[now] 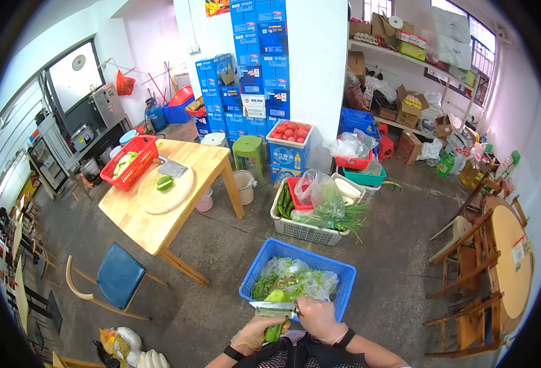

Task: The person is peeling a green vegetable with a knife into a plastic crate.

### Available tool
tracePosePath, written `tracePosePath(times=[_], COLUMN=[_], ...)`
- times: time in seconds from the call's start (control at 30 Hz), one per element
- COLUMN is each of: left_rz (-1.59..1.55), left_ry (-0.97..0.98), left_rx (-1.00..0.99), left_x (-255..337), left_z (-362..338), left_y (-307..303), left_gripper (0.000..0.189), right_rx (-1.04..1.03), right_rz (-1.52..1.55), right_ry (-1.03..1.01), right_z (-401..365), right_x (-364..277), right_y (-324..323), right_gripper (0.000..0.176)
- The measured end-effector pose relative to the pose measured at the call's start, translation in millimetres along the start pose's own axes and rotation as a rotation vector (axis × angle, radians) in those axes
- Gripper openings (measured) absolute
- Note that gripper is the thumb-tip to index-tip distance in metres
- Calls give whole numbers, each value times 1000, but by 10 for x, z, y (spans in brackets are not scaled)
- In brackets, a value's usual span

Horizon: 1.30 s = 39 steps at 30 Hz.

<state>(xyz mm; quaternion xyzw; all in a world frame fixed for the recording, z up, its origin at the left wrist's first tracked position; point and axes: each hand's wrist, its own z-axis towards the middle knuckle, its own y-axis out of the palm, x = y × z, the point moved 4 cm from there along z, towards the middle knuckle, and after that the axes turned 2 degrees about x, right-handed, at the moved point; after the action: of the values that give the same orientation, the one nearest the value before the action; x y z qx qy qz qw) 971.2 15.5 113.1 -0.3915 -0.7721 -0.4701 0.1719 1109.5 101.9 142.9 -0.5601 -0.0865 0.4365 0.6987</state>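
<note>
My left hand, in a thin clear glove, is closed around a long green cucumber-like vegetable. Its upper part is pale, as if peeled, and its lower end is darker green. My right hand, gloved too, grips a knife whose flat silver blade lies across the vegetable. The handle is mostly hidden in my fist. Just beyond both hands sits a blue plastic basket, with leafy greens and clear plastic bags inside.
Ahead stands a crate of vegetables. The wooden table at left bears a round cutting board, a cleaver and a red basket. A blue chair stands near it. Wooden chairs line the right.
</note>
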Motion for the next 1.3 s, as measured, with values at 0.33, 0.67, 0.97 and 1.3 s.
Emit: tracePosePath(times=[0.33, 0.67, 0.97, 1.3], left_rz=[-34, -134, -91, -200], left_ry=[5, -64, -12, 60], left_rx=[-2, 78, -59, -42], left_x=[35, -7, -51, -5], left_z=[19, -50, -15, -53], left_y=[30, -11, 25, -34], left_gripper=[38, 44, 48, 58], right_rx=[33, -246, -164, -115], right_rz=[-21, -138, -34, 133], right_ry=[45, 313, 327, 135], right_z=[15, -246, -149, -21], right_x=[215, 977, 628, 101], right_y=[100, 325, 202, -148], right_gripper=[3, 9, 7, 9])
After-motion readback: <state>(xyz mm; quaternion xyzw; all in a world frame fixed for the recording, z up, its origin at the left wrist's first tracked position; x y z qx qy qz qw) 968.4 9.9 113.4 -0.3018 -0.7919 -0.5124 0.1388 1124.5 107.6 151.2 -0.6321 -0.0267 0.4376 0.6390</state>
